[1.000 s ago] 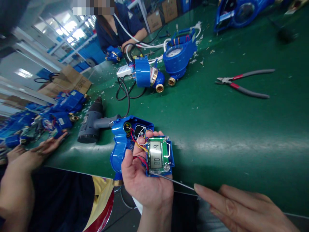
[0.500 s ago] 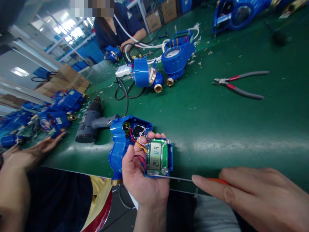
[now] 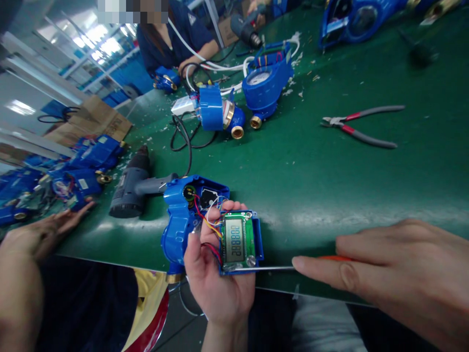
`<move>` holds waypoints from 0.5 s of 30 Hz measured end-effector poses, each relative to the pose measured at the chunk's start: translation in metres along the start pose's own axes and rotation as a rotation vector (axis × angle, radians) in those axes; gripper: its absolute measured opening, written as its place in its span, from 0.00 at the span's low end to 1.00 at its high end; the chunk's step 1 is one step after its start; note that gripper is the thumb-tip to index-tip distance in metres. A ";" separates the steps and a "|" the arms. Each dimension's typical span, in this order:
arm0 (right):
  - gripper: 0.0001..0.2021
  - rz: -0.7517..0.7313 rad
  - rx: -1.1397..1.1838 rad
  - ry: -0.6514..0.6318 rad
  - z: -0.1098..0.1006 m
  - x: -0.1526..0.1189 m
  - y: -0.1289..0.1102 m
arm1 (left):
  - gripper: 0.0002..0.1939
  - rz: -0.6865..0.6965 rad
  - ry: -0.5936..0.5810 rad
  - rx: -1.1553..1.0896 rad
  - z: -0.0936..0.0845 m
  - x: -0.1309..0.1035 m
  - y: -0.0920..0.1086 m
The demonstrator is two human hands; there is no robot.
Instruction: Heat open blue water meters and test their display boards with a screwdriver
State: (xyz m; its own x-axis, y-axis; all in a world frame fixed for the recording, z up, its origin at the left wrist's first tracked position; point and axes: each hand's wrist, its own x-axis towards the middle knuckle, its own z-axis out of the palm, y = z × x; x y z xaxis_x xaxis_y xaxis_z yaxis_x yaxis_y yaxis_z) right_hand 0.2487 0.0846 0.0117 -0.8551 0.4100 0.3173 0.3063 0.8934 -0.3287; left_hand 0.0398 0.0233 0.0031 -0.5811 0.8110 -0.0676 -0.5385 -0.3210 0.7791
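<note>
My left hand (image 3: 220, 288) is closed around a blue-cased display module (image 3: 234, 240), its green circuit board and lit digits facing up. Thin red, yellow and white wires run from the module into an opened blue water meter (image 3: 179, 220), which stands at the table edge just left of that hand. My right hand (image 3: 381, 274) grips the orange handle of a screwdriver (image 3: 266, 268), index finger stretched along the shaft. The screwdriver's tip lies at the module's lower left corner, over the board's edge; exact contact is hard to make out.
A grey heat gun (image 3: 132, 186) lies left of the meter. Diagonal cutters (image 3: 362, 126) rest open on the green table (image 3: 311, 181). Two blue meters (image 3: 266, 88) with cables stand farther back. At left are a co-worker's hands (image 3: 54, 227) and piled meters (image 3: 84, 156); another person (image 3: 176, 39) sits opposite.
The display digits have changed. My right hand has risen slightly, and the screwdriver shaft lies more level. A second heat gun, held by a hand, has appeared at the table's far side.
</note>
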 end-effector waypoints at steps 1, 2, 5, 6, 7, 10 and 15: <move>0.24 0.000 0.012 -0.008 -0.003 0.002 0.002 | 0.23 0.013 -0.072 0.038 -0.006 -0.002 0.001; 0.22 -0.008 0.032 -0.019 -0.006 0.003 0.003 | 0.26 0.024 -0.153 0.090 -0.014 -0.004 0.002; 0.19 -0.027 0.105 -0.099 -0.015 0.006 0.008 | 0.41 0.006 -0.376 0.299 -0.037 -0.008 0.007; 0.19 -0.040 0.130 -0.135 -0.018 0.006 0.009 | 0.44 0.003 -0.408 0.365 -0.043 -0.008 0.009; 0.19 -0.045 0.142 -0.173 -0.019 0.007 0.011 | 0.44 0.011 -0.420 0.420 -0.048 -0.008 0.011; 0.21 -0.070 0.132 -0.209 -0.023 0.007 0.014 | 0.43 0.078 -0.404 0.517 -0.053 -0.006 0.013; 0.20 -0.045 0.081 -0.151 -0.024 0.007 0.014 | 0.42 0.149 -0.372 0.541 -0.050 -0.003 0.011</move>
State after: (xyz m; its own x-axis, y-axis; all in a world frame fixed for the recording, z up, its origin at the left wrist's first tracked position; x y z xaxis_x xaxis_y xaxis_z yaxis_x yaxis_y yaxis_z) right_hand 0.2566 0.1046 0.0303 -0.9223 0.3320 0.1978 0.2369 0.8901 -0.3893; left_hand 0.0056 -0.0071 -0.0194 -0.3242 0.9227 0.2085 -0.0307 -0.2306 0.9726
